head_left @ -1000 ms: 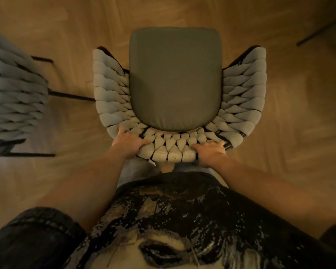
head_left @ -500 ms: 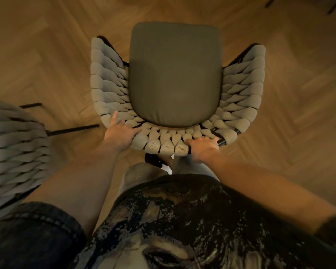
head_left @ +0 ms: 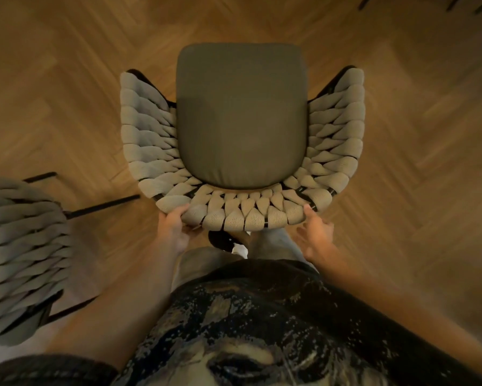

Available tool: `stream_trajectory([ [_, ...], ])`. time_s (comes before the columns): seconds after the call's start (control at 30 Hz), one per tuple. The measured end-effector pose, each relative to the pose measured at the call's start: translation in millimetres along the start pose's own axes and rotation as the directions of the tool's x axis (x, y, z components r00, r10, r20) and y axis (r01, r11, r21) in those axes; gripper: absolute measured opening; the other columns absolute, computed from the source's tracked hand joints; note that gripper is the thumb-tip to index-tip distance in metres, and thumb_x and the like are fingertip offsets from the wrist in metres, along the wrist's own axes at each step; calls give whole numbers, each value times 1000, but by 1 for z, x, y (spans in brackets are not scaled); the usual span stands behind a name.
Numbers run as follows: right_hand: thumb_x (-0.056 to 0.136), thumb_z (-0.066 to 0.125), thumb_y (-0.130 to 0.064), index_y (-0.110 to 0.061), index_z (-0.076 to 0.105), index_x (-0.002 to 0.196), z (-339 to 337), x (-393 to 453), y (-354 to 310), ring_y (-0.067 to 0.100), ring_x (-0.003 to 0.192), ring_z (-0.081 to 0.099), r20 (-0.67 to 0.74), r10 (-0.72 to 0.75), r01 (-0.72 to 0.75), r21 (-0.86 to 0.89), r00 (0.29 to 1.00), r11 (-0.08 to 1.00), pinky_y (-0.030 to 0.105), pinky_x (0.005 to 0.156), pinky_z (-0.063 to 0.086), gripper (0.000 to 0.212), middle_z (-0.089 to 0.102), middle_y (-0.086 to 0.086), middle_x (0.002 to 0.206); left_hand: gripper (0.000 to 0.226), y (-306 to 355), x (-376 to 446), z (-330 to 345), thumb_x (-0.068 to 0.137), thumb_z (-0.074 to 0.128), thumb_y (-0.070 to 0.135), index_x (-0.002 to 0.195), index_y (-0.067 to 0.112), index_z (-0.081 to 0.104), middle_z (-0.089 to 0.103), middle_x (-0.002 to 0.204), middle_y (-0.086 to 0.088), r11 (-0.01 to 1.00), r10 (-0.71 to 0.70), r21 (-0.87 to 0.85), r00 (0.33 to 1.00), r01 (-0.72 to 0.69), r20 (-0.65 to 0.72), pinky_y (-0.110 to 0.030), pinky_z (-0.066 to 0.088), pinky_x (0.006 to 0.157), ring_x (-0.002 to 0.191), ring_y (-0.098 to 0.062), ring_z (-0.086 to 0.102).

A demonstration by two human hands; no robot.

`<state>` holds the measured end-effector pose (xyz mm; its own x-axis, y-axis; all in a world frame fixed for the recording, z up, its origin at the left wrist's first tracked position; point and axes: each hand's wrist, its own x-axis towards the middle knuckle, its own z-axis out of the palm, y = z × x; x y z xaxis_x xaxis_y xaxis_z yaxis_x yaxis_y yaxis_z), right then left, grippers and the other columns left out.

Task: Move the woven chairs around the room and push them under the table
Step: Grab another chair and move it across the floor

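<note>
A woven chair (head_left: 147,140) with a dark green seat cushion (head_left: 242,118) stands on the wooden floor directly in front of me, seen from above with its curved back toward me. My left hand (head_left: 173,229) grips the lower left of the back rim, fingers curled over the weave. At the lower right of the rim, my right hand (head_left: 316,232) has its fingers spread, and only a fingertip is near or touching the weave.
A second woven chair (head_left: 19,246) with thin black legs stands close on my left. Dark thin legs (head_left: 368,2) of other furniture show at the top right corner. Herringbone wood floor (head_left: 415,135) surrounds the chair in front.
My right hand has let go of the chair back and opened. My left hand has slid from the top of the rim to its outer edge. The second chair stays at the left.
</note>
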<state>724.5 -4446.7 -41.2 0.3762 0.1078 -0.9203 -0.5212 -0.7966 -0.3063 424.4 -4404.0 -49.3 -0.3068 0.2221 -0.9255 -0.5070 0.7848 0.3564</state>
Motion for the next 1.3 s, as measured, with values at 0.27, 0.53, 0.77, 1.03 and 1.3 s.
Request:
stream_trajectory([
  [0.27, 102, 57, -22, -21, 56, 129, 32, 20, -36, 29, 101, 70, 99, 98, -101, 23, 990, 995, 44, 64, 57, 27, 71, 10, 117, 49, 12, 13, 32, 93, 65, 8, 132, 32, 47, 61, 118, -7, 999, 46, 28, 991, -43, -124, -52, 59, 69, 104, -30, 64],
  [0.53, 100, 60, -22, -20, 56, 130, 59, 31, -101, 31, 99, 71, 81, 103, -105, 17, 991, 994, 46, 67, 60, 30, 72, 12, 112, 55, 56, 18, 86, 93, 64, 7, 138, 31, 45, 59, 123, -10, 996, 88, 30, 988, -85, -129, -56, 59, 78, 105, -31, 64],
  [0.77, 102, 57, -21, -17, 56, 124, 87, 42, -173, 28, 88, 67, 71, 91, -89, -35, 993, 995, 43, 56, 53, 22, 67, 10, 100, 58, 102, 30, 139, 92, 66, 10, 142, 24, 42, 58, 124, -16, 998, 43, 54, 990, -36, -134, -50, 61, 58, 100, -33, 64],
  [1.03, 102, 58, -20, -17, 53, 116, 138, 55, -280, 26, 80, 62, 60, 102, -101, -27, 993, 995, 44, 65, 55, 15, 61, 9, 92, 55, 189, 51, 226, 92, 66, 14, 141, 21, 42, 60, 126, -18, 996, 25, 91, 994, -15, -110, -51, 61, 66, 105, -34, 65],
  [1.3, 103, 56, -22, -18, 52, 105, 199, 74, -399, 28, 89, 64, 66, 119, -120, 1, 991, 993, 43, 69, 55, 5, 60, 9, 94, 51, 285, 66, 328, 97, 61, 13, 142, 24, 41, 59, 121, -14, 995, 55, 88, 997, -50, -59, -51, 59, 65, 100, -32, 63],
])
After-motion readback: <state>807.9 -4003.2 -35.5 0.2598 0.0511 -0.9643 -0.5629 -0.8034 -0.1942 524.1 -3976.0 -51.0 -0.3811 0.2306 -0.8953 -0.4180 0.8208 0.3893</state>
